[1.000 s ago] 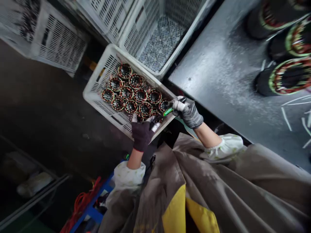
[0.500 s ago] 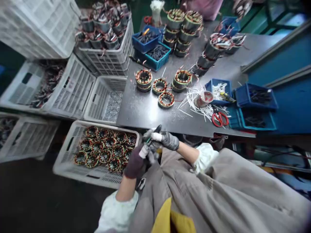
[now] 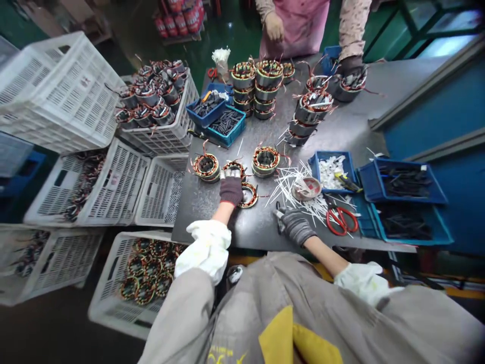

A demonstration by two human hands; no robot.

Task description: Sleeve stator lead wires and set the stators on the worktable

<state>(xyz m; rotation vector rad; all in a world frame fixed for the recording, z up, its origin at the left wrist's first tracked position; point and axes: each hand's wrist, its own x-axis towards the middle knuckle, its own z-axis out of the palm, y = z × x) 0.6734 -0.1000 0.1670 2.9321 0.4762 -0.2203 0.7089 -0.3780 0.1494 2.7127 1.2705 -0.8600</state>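
Observation:
My left hand [image 3: 231, 189], in a dark purple glove with white-wrapped fingertips, rests with fingers stretched over a copper-wound stator ring [image 3: 234, 166]. Its thumb is hidden. Just below lies another stator ring [image 3: 248, 195], partly covered by this hand. Taller wound stators stand on either side: one at left [image 3: 206, 167], one at right [image 3: 265, 161]. Over the table's front part, my right hand [image 3: 296, 225], in a grey striped glove, is closed around a slim black tool [image 3: 279, 218]; its exact kind is unclear.
White tubes [image 3: 282, 184] surround a round tub [image 3: 306, 188]. Red-handled scissors [image 3: 341, 221] and blue bins [image 3: 403, 180] lie right. Stacked stators [image 3: 268, 83] stand farther back. A co-worker's gloved hand [image 3: 349, 64] is at a stator. A white crate [image 3: 109, 283] of stators sits lower left.
My hands were together in front of my lap, by the table edge. Now the left reaches forward onto the stator ring, and the right has moved right over the table with the tool.

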